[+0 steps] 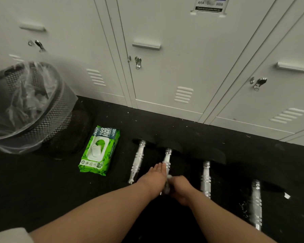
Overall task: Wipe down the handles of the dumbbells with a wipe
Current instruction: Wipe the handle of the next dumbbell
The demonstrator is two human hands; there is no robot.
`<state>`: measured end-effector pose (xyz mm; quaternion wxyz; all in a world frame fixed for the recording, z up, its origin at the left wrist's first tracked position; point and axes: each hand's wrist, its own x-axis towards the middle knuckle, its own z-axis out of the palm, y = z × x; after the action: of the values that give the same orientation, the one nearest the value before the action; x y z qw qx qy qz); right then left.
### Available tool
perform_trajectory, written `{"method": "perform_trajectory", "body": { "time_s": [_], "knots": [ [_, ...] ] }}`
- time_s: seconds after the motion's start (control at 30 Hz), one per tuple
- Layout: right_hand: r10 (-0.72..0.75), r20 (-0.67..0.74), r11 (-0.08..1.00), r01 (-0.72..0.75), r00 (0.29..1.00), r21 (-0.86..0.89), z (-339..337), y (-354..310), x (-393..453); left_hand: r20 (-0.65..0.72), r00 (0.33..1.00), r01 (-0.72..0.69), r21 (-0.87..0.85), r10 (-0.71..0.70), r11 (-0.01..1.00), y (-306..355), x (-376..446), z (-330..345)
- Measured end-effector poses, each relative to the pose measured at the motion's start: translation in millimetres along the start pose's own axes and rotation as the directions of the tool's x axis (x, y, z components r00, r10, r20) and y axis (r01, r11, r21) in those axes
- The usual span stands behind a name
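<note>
By lockers, mesh bin (47, 120) w/ clear liner, wipes pack (99, 151) shut.

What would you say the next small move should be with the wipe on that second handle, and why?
Probably slide the wipe up the second dumbbell handle toward its far end. The right hand grips the wipe around the handle's near end, while the left hand rests open-fingered against the middle, steadying it. The chrome beyond the hands looks not yet covered, though that is hard to confirm.
</note>
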<state>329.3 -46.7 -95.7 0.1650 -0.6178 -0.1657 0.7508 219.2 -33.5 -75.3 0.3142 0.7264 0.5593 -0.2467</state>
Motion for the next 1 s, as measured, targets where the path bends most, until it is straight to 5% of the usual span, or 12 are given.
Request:
{"method": "perform_trajectory", "body": {
  "time_s": [0.33,0.53,0.63,0.77,1.0],
  "knots": [
    [0.015,0.049,0.994,-0.01,0.999,-0.107,0,-5,5,0.05,0.999,0.007,0.032,-0.008,0.999,-1,3,1],
    [0.03,0.034,0.925,-0.015,0.999,-0.38,-20,-4,2,-0.027,0.999,-0.025,0.045,0.027,0.999,-4,2,5],
    [0.013,0.019,0.934,-0.005,1.0,-0.357,-18,-2,2,-0.035,0.999,-0.026,0.059,0.028,0.998,-5,3,6],
    [0.007,-0.001,0.993,-0.008,1.0,-0.117,0,1,4,0.007,1.0,-0.022,0.058,0.022,0.998,-1,0,0],
    [-0.013,-0.18,0.955,-0.042,0.984,-0.295,0,-5,1,0.001,1.0,-0.032,0.038,0.032,0.999,-1,-4,-6]
  ]
}}
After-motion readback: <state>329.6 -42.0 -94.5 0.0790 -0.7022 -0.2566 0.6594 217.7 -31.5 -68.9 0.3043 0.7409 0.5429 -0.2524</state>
